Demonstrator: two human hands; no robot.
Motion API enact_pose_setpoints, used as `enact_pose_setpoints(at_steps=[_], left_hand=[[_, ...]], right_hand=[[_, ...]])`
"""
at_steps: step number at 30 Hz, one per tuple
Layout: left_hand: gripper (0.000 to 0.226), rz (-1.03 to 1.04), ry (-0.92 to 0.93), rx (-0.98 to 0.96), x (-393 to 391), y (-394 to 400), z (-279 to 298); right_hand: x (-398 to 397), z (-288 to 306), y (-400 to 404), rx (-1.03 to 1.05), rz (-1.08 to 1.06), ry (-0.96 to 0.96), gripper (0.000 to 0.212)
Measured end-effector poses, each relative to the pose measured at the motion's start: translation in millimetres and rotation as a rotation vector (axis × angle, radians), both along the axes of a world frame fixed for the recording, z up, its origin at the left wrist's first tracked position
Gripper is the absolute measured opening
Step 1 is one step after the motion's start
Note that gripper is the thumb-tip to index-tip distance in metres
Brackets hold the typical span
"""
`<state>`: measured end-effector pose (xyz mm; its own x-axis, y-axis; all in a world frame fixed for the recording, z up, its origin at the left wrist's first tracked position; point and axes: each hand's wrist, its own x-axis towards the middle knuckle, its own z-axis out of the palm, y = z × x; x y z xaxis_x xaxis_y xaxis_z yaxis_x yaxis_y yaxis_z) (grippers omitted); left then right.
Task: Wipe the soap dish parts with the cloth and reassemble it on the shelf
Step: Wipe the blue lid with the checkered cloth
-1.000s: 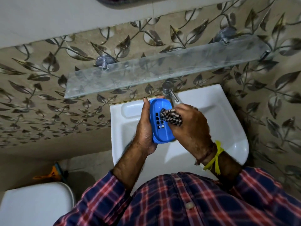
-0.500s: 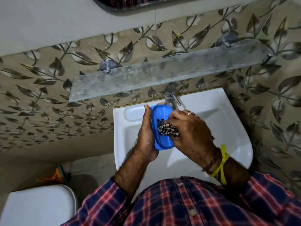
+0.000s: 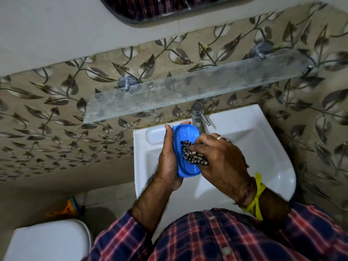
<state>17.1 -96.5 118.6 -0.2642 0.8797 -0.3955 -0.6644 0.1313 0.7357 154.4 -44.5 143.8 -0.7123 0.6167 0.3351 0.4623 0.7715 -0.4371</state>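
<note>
A blue oval soap dish part point(image 3: 185, 136) stands on edge over the white sink point(image 3: 263, 147). My left hand point(image 3: 168, 161) grips it from the left, fingertips curled over its top rim. My right hand point(image 3: 220, 159) bunches a black-and-white checked cloth point(image 3: 190, 153) and presses it into the dish's inner face. The glass shelf point(image 3: 188, 87) hangs on the wall above the sink, with nothing on it. No other soap dish part shows.
A chrome tap point(image 3: 197, 113) rises just behind the dish, under the shelf. A white toilet lid point(image 3: 47, 240) sits at lower left, with an orange brush point(image 3: 66, 210) on the floor behind it. Leaf-patterned tiles cover the wall.
The cloth has moved down and deeper into the blue dish, covering the slots seen earlier. My left hand keeps the same hold. The camera has tilted slightly.
</note>
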Motion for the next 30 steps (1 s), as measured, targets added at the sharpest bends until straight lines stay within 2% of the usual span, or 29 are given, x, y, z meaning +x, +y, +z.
enact_pose_setpoints(at_steps=[3,5,9,12,14,18,20,23,25,28,30], left_hand=[[0.065,-0.006,0.034,-0.011,7,-2,-1],[0.062,-0.003,0.036,0.002,12,-1,-1],[0.061,-0.008,0.054,0.029,9,-4,1],[0.062,0.012,0.066,0.012,13,-4,0],[0.063,0.019,0.065,0.009,15,-2,0],[0.065,0.011,0.070,0.024,11,-3,1],[0.066,0.010,0.066,0.010,12,-5,0],[0.063,0.025,0.072,0.007,16,-4,0],[0.065,0.017,0.065,0.020,15,-3,1],[0.066,0.016,0.051,0.044,9,-5,-1],[0.065,0.040,0.052,0.028,9,-5,-1]], right_hand=[[-6,1,7,-0.092,-0.200,0.153,0.016],[-15,1,11,-0.109,-0.260,0.199,0.011],[-12,-5,4,-0.082,-0.057,0.113,0.032],[-11,-4,7,-0.044,-0.195,0.152,0.024],[-17,1,6,-0.030,-0.249,0.196,0.027],[-15,1,-4,0.011,-0.079,0.056,0.049],[-10,3,-2,-0.018,-0.108,-0.011,0.048],[-18,7,2,-0.043,-0.231,0.046,0.036],[-25,10,-2,-0.036,-0.195,0.074,0.042],[-19,8,-3,-0.047,-0.065,0.010,0.052],[-13,7,1,-0.058,-0.099,-0.015,0.041]])
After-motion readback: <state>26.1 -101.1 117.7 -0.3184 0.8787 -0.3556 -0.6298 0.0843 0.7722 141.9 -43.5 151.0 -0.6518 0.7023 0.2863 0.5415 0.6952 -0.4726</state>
